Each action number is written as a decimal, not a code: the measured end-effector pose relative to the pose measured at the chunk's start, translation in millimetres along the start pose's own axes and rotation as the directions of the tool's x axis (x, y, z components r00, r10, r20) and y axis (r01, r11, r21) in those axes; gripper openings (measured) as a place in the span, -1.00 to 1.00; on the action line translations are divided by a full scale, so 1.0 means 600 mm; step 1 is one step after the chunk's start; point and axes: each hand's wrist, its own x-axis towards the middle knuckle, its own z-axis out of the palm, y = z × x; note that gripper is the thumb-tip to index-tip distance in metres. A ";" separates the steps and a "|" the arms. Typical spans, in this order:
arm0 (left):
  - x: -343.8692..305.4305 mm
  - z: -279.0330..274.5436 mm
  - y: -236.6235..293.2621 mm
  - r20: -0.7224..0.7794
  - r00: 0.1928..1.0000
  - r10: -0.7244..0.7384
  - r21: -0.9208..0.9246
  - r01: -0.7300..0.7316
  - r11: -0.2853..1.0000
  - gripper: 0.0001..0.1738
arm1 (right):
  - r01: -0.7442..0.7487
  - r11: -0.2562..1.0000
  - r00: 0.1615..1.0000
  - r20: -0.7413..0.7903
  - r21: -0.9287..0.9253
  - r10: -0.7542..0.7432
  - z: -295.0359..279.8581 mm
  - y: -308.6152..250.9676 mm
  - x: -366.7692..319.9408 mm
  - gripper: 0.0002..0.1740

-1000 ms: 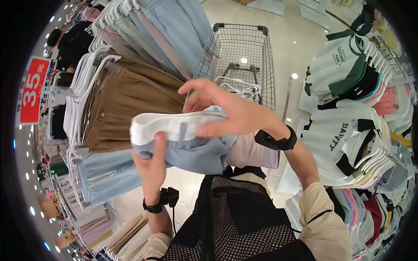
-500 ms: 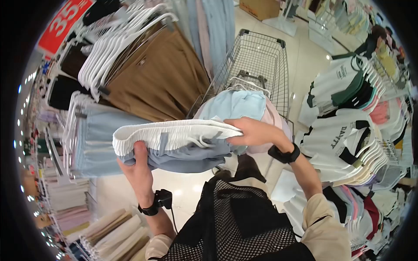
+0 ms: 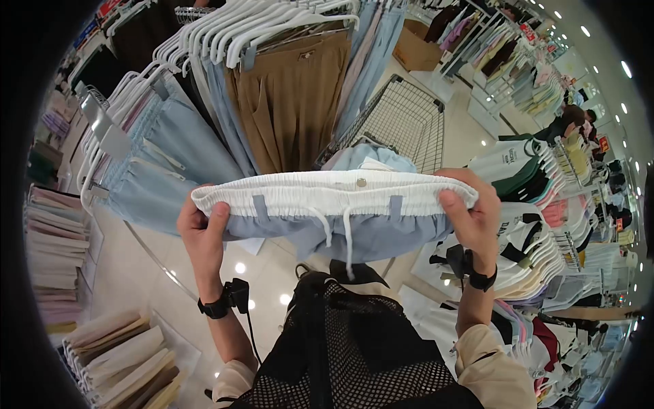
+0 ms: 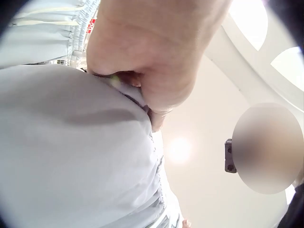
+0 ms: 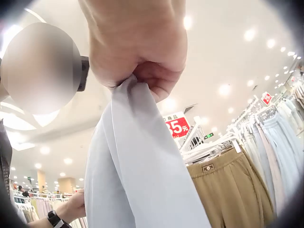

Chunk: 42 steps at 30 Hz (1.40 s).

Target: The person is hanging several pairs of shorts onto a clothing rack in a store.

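Grey-blue pants (image 3: 300, 235) with a gathered white elastic waistband (image 3: 289, 198) are held in front of the body in the head view. My left hand (image 3: 204, 228) grips one end of the waistband, thumb on the near side. The other end is gripped by my right hand (image 3: 477, 218), its thumb likewise in front. Between the hands the band spans wide, with a white drawstring (image 3: 349, 238) dangling from its middle. The pants' fabric hangs below the left hand (image 4: 147, 47) in the left wrist view and drapes from the right hand (image 5: 137, 47) in the right wrist view.
Brown pants (image 3: 286, 109) and light blue pants (image 3: 177, 157) hang on white hangers ahead and left. A wire shopping cart (image 3: 415, 129) with a pale blue garment (image 3: 381, 158) stands beyond my hands. Shirts (image 3: 524, 174) hang at right, more pants (image 3: 122, 354) at lower left.
My right hand has moved out to the right end of the waistband. The band, earlier folded and slanted, now spreads wide between both hands. The head view has turned toward the brown pants.
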 end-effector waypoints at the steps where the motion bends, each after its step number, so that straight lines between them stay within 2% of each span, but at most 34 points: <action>1: 0.003 -0.005 -0.003 0.013 1.000 -0.017 -0.038 0.017 0.999 -0.67 | -0.005 1.000 1.000 -0.022 -0.029 0.005 0.008 0.003 -0.003 -0.75; 5: 0.001 -0.015 -0.016 0.137 0.990 0.022 0.015 -0.024 1.000 -0.70 | -0.006 0.996 0.999 -0.041 -0.093 0.002 0.009 0.011 -0.044 -0.73; 9: -0.006 0.005 -0.008 0.153 0.988 0.030 0.035 -0.036 0.999 -0.71 | -0.033 0.992 0.992 -0.122 -0.124 0.018 0.012 0.026 -0.082 -0.78; 11: -0.003 0.024 -0.012 0.178 0.982 0.061 0.072 -0.075 0.995 -0.72 | -0.137 0.978 0.989 -0.074 -0.160 0.126 0.003 0.051 -0.112 -0.78; 14: 0.000 0.064 -0.021 0.318 0.947 0.039 0.086 -0.069 0.994 -0.72 | -0.271 0.950 0.962 -0.075 -0.154 0.262 -0.017 0.083 -0.153 -0.77; 16: 0.012 0.100 -0.016 0.441 0.895 0.057 0.111 -0.118 0.987 -0.74 | -0.348 0.932 0.936 -0.106 -0.107 0.337 -0.030 0.103 -0.169 -0.75; 19: 0.039 0.175 -0.015 0.608 0.785 0.122 0.025 -0.172 0.985 -0.72 | -0.501 0.865 0.865 -0.014 -0.037 0.501 -0.053 0.168 -0.190 -0.73; 22: 0.058 0.261 -0.024 0.727 0.669 0.154 -0.001 -0.223 0.975 -0.67 | -0.656 0.745 0.716 0.212 -0.119 0.665 -0.072 0.245 -0.169 -0.71; 25: 0.082 0.337 -0.041 0.800 0.599 0.028 0.130 -0.219 0.967 -0.63 | -0.608 0.761 0.651 0.408 -0.225 0.640 -0.091 0.375 -0.146 -0.71; 26: 0.092 0.367 -0.051 0.812 0.583 -0.014 0.168 -0.211 0.963 -0.62 | -0.555 0.816 0.704 0.432 -0.160 0.563 -0.097 0.435 -0.134 -0.71; 27: 0.103 0.395 -0.059 0.789 0.609 -0.085 0.226 -0.159 0.961 -0.68 | -0.501 0.861 0.753 0.446 -0.087 0.483 -0.097 0.498 -0.120 -0.71; 28: 0.119 0.423 -0.073 0.784 0.614 -0.095 0.240 -0.159 0.958 -0.66 | -0.445 0.895 0.797 0.450 -0.011 0.402 -0.100 0.557 -0.101 -0.71; 30: 0.149 0.480 -0.111 0.768 0.630 -0.115 0.266 -0.150 0.952 -0.61 | -0.646 0.753 0.708 0.462 0.120 0.534 -0.109 0.670 -0.034 -0.71; 32: 0.179 0.529 -0.148 0.697 0.677 -0.236 0.367 -0.054 0.929 -0.66 | -0.708 0.677 0.696 0.361 0.202 0.620 -0.081 0.828 0.017 -0.72; 34: 0.202 0.558 -0.198 0.597 0.732 -0.327 0.464 0.016 0.885 -0.68 | -0.790 0.605 0.606 0.284 0.104 0.743 -0.016 1.019 0.046 -0.71; 35: 0.207 0.568 -0.221 0.500 0.747 -0.438 0.544 0.123 0.830 -0.72 | -0.770 0.638 0.614 0.235 -0.033 0.754 0.023 1.121 0.037 -0.68; 36: 0.207 0.573 -0.242 0.437 0.765 -0.474 0.575 0.168 0.801 -0.75 | -0.729 0.663 0.634 0.195 -0.173 0.748 0.067 1.208 0.029 -0.62; 38: 0.202 0.568 -0.290 0.351 0.777 -0.522 0.585 0.253 0.770 -0.75 | -0.726 0.535 0.454 0.284 -0.433 0.845 0.163 1.342 -0.003 -0.49; 39: 0.198 0.565 -0.308 0.299 0.792 -0.532 0.587 0.287 0.757 -0.74 | -0.680 0.478 0.365 0.308 -0.557 0.879 0.208 1.378 -0.021 -0.41; 40: 0.195 0.573 -0.323 0.246 0.819 -0.518 0.599 0.292 0.746 -0.74 | -0.600 0.479 0.335 0.343 -0.640 0.878 0.232 1.382 -0.024 -0.23; 42: 0.181 0.581 -0.344 0.173 0.838 -0.517 0.614 0.318 0.722 -0.71 | -0.592 0.509 0.387 0.333 -0.625 0.860 0.270 1.392 -0.030 -0.23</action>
